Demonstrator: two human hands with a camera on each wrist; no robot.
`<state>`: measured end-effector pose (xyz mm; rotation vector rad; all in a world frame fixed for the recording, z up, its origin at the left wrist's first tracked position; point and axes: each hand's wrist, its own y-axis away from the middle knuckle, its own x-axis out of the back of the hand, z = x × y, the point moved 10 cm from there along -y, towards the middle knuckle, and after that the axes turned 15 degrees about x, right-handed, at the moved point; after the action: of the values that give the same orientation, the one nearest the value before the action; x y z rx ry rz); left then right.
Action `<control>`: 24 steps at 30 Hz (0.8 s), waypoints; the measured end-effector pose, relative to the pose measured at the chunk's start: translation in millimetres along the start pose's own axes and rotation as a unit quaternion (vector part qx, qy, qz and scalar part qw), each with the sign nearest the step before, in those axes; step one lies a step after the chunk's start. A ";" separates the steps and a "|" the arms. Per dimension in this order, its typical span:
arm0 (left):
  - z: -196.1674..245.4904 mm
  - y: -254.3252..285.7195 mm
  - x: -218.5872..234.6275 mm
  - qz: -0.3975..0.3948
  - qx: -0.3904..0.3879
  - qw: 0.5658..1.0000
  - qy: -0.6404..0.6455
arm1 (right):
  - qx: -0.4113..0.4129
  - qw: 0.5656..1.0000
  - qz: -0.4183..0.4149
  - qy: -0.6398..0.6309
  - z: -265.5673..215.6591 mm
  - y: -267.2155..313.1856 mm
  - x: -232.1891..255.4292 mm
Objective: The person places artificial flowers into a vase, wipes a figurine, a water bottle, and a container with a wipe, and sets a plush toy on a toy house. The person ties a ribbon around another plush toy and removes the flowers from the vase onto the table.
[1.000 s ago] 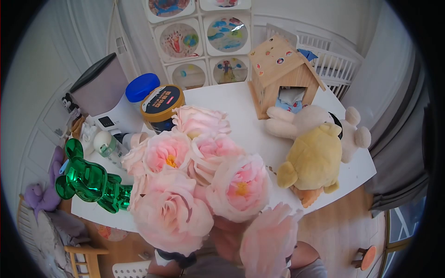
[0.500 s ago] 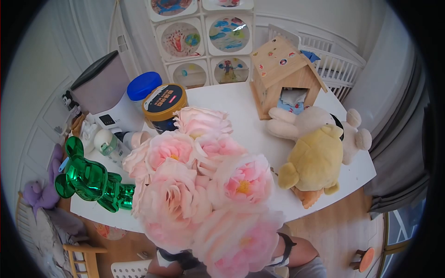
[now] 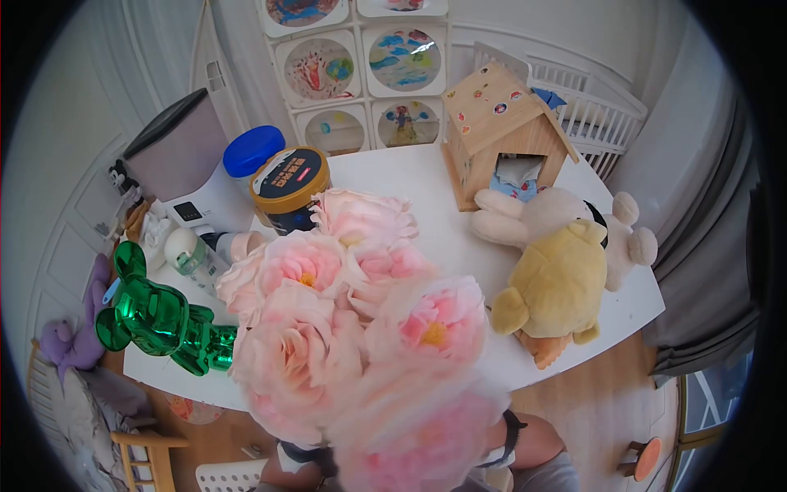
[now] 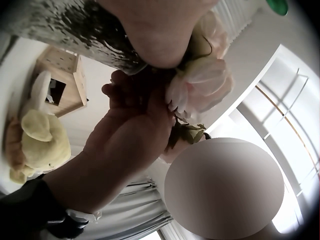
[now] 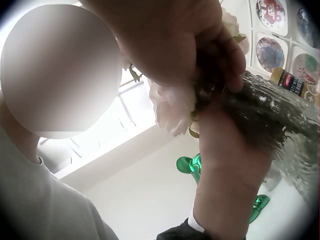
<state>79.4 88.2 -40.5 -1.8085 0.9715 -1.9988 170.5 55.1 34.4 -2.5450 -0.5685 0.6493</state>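
Observation:
Large pale pink flowers (image 3: 299, 353) fill the middle of the head view and hide both hands there. In the left wrist view a ribbed clear glass vase (image 4: 75, 37) lies slanted, with dark stems at its mouth. My left hand (image 4: 160, 30) is close beside it; in the right wrist view the same hand (image 5: 230, 155) grips the vase (image 5: 295, 130) near its neck. My right hand (image 5: 160, 40) curls its fingers round the stems just by the vase's mouth, below pink blossoms (image 5: 172, 107). Its fingertips are partly in shadow.
A shiny green bear figure (image 3: 156, 316), a bottle (image 3: 193, 254) and a gold-lidded tub (image 3: 288, 180) are left on the white table (image 3: 443, 184). A wooden house (image 3: 500, 123) and yellow (image 3: 561, 279) and beige (image 3: 545, 213) plush toys sit right.
The lowest blossom has swung left and blurred, covering the part of a hand that showed between the flowers. The blossoms behind it have shifted slightly; the table items stay put.

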 end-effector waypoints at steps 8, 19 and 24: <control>-1.3 3.3 -3.6 -0.013 0.009 1.000 0.021 | 0.002 0.999 0.009 0.033 -6.7 -7.7 1.0; -3.7 7.2 -8.4 -0.032 0.022 0.998 0.050 | 0.005 0.997 0.021 0.078 -14.0 -15.2 4.1; -6.8 5.9 -8.4 -0.035 0.027 0.997 0.060 | 0.010 0.995 0.022 0.098 -18.1 -20.6 3.9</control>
<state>73.1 91.0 -50.7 -1.7338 0.8887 -2.1770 177.5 68.0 57.8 -2.5708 -0.4354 0.4105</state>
